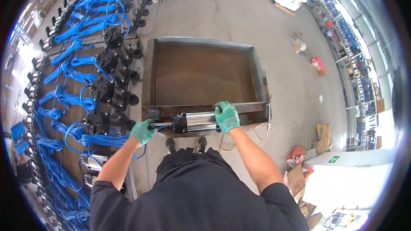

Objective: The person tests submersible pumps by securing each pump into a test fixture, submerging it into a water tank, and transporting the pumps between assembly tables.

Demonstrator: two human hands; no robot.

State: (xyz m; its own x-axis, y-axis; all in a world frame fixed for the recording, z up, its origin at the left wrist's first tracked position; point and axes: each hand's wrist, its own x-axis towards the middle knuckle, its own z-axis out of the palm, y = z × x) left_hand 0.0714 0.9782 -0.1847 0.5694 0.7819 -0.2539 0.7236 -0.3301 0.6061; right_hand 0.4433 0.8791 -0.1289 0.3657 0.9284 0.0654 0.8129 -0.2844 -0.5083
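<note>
A submersible pump motor (201, 121), a shiny steel cylinder with a black ribbed left end and a thin shaft (162, 124), lies sideways along the near edge of a metal tank (201, 41). My left hand (142, 131), in a green glove, is closed at the shaft end. My right hand (227, 116), gloved the same, wraps over the cylinder's right end from above. Whether the motor rests on the tank's ledge or is held just above it, I cannot tell. The tank's inside is brown, either rusty metal or murky water.
On my left, a long bench carries rows of pumps with black heads (102, 90) and coiled blue cables (77, 98). A thin hose (269, 124) hangs at the tank's right corner. Farther right are a red box (317, 66), cardboard, bags and long shelves (357, 68).
</note>
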